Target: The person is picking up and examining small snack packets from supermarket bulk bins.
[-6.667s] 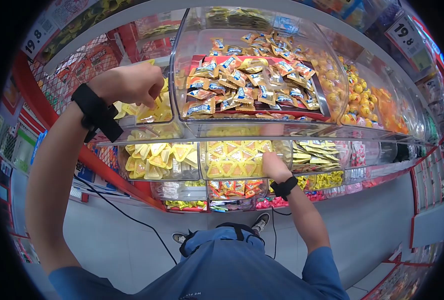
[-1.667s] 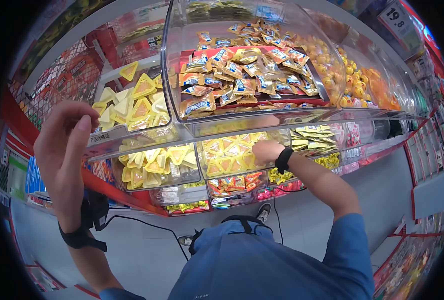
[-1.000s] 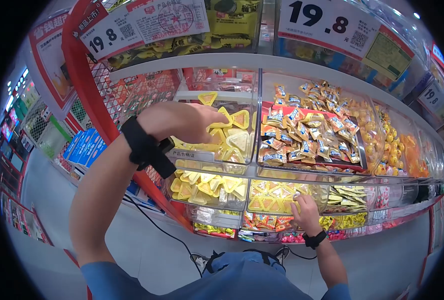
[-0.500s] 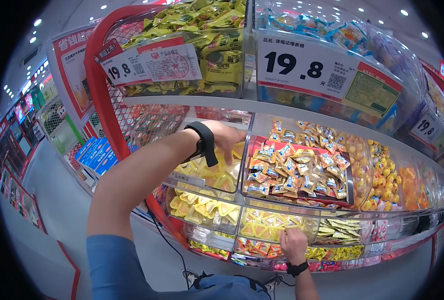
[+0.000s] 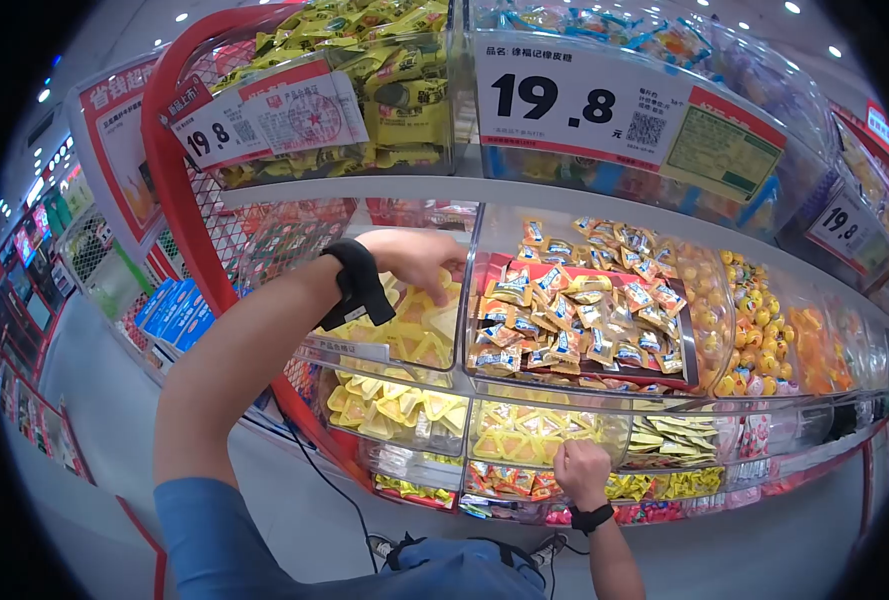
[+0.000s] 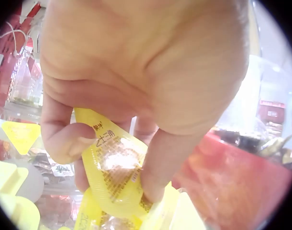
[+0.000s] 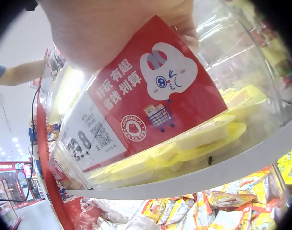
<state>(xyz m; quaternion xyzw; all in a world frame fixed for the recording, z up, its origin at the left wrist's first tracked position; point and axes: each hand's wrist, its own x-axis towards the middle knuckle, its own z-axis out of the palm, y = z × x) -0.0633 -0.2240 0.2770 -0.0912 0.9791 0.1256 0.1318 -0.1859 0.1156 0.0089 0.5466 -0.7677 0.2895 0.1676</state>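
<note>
In the head view my left hand (image 5: 419,258) reaches down into the upper left clear bin, among yellow triangular snack packs (image 5: 404,335). The left wrist view shows its thumb and fingers pinching one yellow triangular snack pack (image 6: 115,165) with a clear, shiny middle; more packs lie right under it. My right hand (image 5: 582,470) is at the front of a lower clear bin (image 5: 614,440) holding rows of similar packs. Close up, that hand's fingers curl over the bin's front rim, above a red card (image 7: 160,91) with a rabbit drawing.
Right of the left hand, a bin holds gold-wrapped candies (image 5: 564,320) on a red tray. Round yellow candies (image 5: 759,335) are farther right. A shelf with price signs (image 5: 564,100) overhangs the bins. A red mesh frame (image 5: 179,190) borders the left side.
My left hand withdrew from the upper left bin, then went back in and now pinches a pack. My right hand shifted from inside the lower bin to its front rim. The head view tilted up.
</note>
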